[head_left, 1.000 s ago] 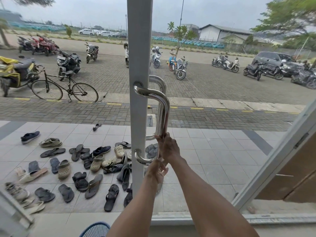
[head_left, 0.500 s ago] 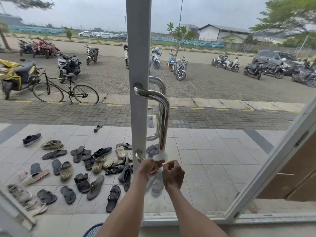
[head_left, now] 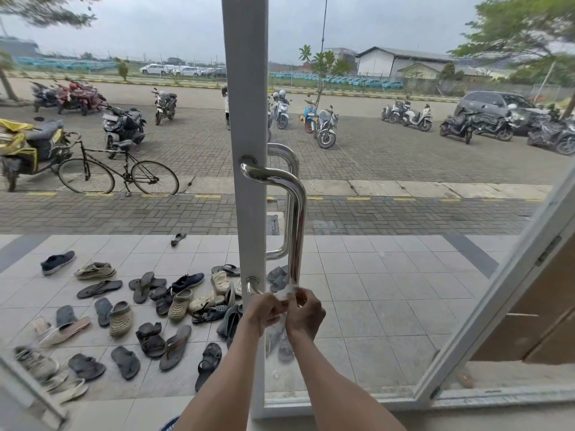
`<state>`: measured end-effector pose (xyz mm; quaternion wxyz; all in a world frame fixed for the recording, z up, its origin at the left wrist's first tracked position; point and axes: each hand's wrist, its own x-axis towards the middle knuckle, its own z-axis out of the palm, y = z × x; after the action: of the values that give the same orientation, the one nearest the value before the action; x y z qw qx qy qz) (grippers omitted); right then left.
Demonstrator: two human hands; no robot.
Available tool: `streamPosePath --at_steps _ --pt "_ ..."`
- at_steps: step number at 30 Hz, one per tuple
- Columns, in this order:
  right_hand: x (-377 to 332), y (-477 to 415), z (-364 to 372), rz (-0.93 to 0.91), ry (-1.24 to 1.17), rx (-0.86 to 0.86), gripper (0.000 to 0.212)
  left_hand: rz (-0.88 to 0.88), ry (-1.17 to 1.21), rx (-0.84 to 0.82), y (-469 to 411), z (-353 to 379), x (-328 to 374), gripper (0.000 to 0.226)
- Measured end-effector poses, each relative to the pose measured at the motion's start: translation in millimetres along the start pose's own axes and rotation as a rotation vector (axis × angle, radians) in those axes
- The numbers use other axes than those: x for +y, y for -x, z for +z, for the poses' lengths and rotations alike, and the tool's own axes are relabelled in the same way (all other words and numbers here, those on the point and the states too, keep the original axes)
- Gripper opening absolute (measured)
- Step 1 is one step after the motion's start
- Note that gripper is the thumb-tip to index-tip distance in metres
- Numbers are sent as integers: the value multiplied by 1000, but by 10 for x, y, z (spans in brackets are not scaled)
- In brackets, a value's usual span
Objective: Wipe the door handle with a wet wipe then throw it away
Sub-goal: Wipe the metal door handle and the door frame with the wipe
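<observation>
Far left, beyond the glass: a scatter of sandals and shoes (head_left: 149, 309) on the tiled porch, a black bicycle (head_left: 119, 174) parked at the kerb, rows of motorbikes (head_left: 124, 126) further back. No plates, brands or signs legible anywhere; everything lettered too small or too blurred to make out.

Centre: white door frame (head_left: 245, 88), upright, with the chrome door handle (head_left: 295, 219) bolted to it, a long D-shaped bar, bright and streak-free as far as can be judged. A matching bar visible on the far side of the glass.

Just below the bar's lower bend: left hand (head_left: 264, 311) curled closed, fingertips pinching one side of the wet wipe (head_left: 285, 294). Right beside it, right hand (head_left: 306, 312) likewise curled, pinching the other side. Wipe bunched small and white between the two sets of fingertips, just at the foot of the bar; touching the metal or merely in front of it, impossible to say.

Step in hand, by the look of it: regathering or refolding the wipe at the bottom of the handle, either for a pass over the lower bend or as the close of the wiping. Next move likely calls for wrapping the wipe round the lower curve and mount, then carrying it to a bin. No bin in view.

Far right: slanted edge of an open door leaf (head_left: 510, 275), a brown panel (head_left: 541, 318) behind it, a grey car (head_left: 497, 107) across the lot.
</observation>
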<state>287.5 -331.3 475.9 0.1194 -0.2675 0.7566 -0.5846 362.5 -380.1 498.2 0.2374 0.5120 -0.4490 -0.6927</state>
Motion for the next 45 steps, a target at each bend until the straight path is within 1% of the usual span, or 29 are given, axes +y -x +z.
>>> streamPosePath --at_steps 1,2,3,5,6,8,9,10,12,14,16,18,21,23,24,25,27,30,32,33,35,39,40,41,42,43,44,45 --pt "-68 -22 -1 -18 -19 49 15 45 -37 40 11 -12 -3 27" --pt "-128 -61 8 -50 -29 96 13 126 -148 109 -9 -40 -17 27" --pt "-181 -101 17 -84 -33 119 11 237 -357 198 -22 -85 -48 28" --pt "-208 -170 55 -153 -38 125 11 426 -772 314 -33 -171 -144 34" --pt "-186 -175 68 -180 -34 118 12 490 -894 338 -41 -194 -189 37" --pt "-87 -128 66 -188 -3 81 14 600 -1056 369 -60 -195 -255 40" --pt "-18 -99 66 -164 26 39 16 632 -1137 378 -70 -187 -265 41" --pt "54 -81 68 -119 58 -4 17 628 -1216 380 -84 -180 -271 41" --pt "168 -77 89 -1 115 -78 16 559 -1306 348 -141 -196 -286 52" --pt "212 -104 109 68 155 -131 17 525 -1351 313 -199 -234 -320 66" --pt "144 -148 114 48 145 -105 14 555 -1409 309 -213 -275 -337 73" --pt "-27 -233 123 -97 98 -33 17 572 -1421 311 -210 -309 -325 76" --pt "-392 -363 138 -334 -15 78 31 581 -1417 303 -198 -298 -277 70" --pt "-581 -400 141 -406 -90 130 36 591 -1414 311 -197 -271 -241 62" --pt "-583 -408 158 -412 -103 127 37 591 -1411 312 -196 -264 -229 57" --pt "-549 -402 168 -396 -97 104 36 588 -1411 312 -186 -259 -214 54" --pt "-374 -354 198 -286 -40 23 35 577 -1410 315 -182 -257 -194 49" --pt "-106 -263 196 2 -4 -132 47 564 -1390 323 -184 -254 -163 45" --pt "-80 -196 169 157 16 -208 42 550 -1365 317 -193 -250 -164 47" --pt "-105 -181 160 179 4 -213 38 544 -1363 313 -197 -246 -165 49" --pt "-262 -164 127 127 -97 -165 35 537 -1370 315 -207 -232 -174 50" --pt "-783 -206 78 -137 -339 -9 50 526 -1356 340 -233 -205 -192 43" --pt "-882 -216 50 -191 -369 10 53 525 -1358 347 -245 -199 -201 43" --pt "-907 -233 30 -206 -348 11 55 522 -1361 352 -253 -192 -210 44" --pt "-880 -247 17 -186 -308 -11 59 520 -1364 356 -259 -190 -216 45" --pt "-827 -243 -2 -127 -258 -56 63 520 -1368 359 -261 -187 -221 47" --pt "-737 -230 -13 -48 -218 -117 63 518 -1371 361 -271 -181 -225 49" --pt "-638 -225 -21 19 -168 -179 57 515 -1376 362 -278 -173 -226 51"
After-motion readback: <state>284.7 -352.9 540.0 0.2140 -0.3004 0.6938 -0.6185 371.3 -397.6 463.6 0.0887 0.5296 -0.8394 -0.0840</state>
